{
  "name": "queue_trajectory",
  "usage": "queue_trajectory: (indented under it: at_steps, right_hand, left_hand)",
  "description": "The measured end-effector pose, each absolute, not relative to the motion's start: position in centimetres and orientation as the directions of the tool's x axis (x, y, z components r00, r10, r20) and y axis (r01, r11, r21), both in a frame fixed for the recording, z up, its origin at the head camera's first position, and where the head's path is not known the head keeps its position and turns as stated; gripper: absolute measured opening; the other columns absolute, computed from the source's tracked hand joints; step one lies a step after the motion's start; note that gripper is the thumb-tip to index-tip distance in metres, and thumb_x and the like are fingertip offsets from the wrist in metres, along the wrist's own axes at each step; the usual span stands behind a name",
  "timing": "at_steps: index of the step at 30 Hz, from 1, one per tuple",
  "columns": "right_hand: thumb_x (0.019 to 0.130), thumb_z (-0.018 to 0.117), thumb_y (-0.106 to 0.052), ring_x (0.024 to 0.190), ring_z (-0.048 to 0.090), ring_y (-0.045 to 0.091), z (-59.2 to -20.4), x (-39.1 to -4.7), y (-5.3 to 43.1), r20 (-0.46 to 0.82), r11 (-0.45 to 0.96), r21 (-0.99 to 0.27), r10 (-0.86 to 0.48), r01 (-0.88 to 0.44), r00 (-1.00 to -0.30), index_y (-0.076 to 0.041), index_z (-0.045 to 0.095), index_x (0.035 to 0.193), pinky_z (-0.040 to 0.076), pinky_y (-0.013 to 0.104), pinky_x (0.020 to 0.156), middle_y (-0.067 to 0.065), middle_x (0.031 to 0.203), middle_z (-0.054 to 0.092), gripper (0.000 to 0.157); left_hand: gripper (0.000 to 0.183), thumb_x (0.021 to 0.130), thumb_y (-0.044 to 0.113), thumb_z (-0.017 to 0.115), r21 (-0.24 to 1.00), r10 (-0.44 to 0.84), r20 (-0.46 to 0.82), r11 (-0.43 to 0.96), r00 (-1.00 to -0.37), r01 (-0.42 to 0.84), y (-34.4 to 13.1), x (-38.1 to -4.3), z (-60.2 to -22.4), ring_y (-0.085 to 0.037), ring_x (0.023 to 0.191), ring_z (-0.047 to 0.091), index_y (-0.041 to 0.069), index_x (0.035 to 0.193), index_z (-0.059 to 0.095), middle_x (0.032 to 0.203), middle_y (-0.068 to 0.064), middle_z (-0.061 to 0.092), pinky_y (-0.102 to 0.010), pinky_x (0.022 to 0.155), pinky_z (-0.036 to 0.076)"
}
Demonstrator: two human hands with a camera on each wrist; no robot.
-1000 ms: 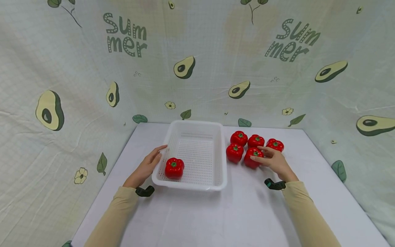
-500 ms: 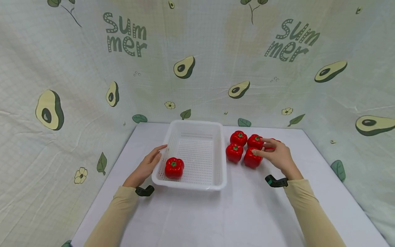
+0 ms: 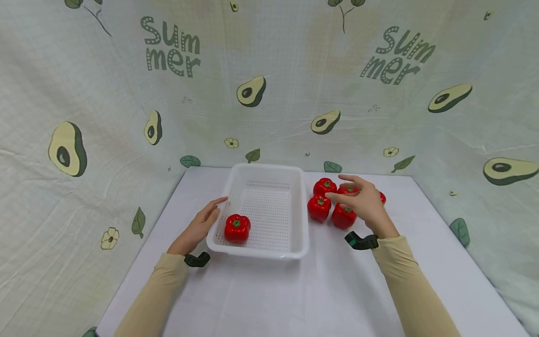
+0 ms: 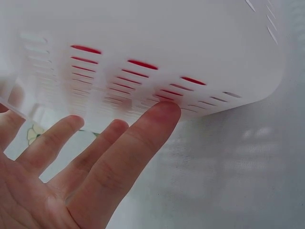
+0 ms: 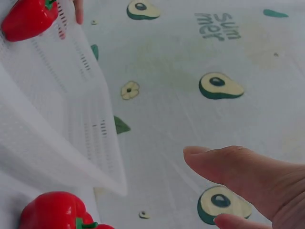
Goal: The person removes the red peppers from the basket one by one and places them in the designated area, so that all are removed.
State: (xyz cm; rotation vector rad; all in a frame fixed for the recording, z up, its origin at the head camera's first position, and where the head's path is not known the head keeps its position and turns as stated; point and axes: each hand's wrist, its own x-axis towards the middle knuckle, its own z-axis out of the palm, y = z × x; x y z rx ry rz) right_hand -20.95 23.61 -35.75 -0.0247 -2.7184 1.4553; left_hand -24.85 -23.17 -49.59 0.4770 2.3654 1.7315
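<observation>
A white perforated plastic basket [image 3: 306, 210] stands on the table, with one red bell pepper [image 3: 237, 229] inside at its near left. My left hand [image 3: 197, 230] is at the basket's left side, fingers extended along the wall; in the left wrist view the thumb's tip [image 4: 164, 112] lies against the slotted side. Over a cluster of red bell peppers right of the basket hovers my right hand [image 3: 365, 202], thumb and fingers apart, nothing between them. It partly covers the back middle pepper and most of the far right one. A front left pepper [image 3: 318, 208] and front right pepper [image 3: 343, 217] show below it.
Another bell pepper [image 3: 324, 186] sits at the back left of the cluster, close to the basket's right wall. A white cloth-covered table [image 3: 269, 299] carries everything. Behind and at both sides hangs a curtain [image 3: 290, 98] printed with avocados.
My right hand has come away from the front right pepper, shifting back, then left and up over the cluster. The left hand, the basket and the peppers look unmoved.
</observation>
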Motion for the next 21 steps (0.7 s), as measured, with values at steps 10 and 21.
queue_trajectory:
  at_steps: [10, 21]
  right_hand:
    - [0.094, 0.089, -0.039, 0.130, 0.065, 0.042, -35.6, -21.7, 20.6, 0.036, 0.444, -0.893, -0.077, -0.067, -0.996, -0.019, 0.050, 0.164, 0.058, 0.058, 0.103, 0.022, 0.154, 0.055, 0.083]
    - [0.093, 0.090, -0.034, 0.129, 0.067, 0.041, -36.5, -22.7, 16.3, 0.027, 0.408, -0.906, -0.203, -0.110, -0.979, -0.018, 0.061, 0.156, 0.061, 0.053, 0.100, 0.019, 0.153, 0.059, 0.071]
  left_hand:
    - [0.053, 0.119, 0.036, 0.049, 0.952, 0.353, 0.042, 0.270, -0.935, 0.145, -23.3, -24.9, -49.8, -0.048, 0.155, 0.036, 0.029, 0.170, 0.039, 0.174, -0.014, 0.034, -0.069, 0.112, 0.047]
    - [0.053, 0.118, 0.037, 0.049, 0.951, 0.350, 0.045, 0.270, -0.936, 0.147, -23.3, -25.0, -49.8, -0.048, 0.153, 0.038, 0.029, 0.170, 0.039, 0.174, -0.014, 0.034, -0.067, 0.111, 0.050]
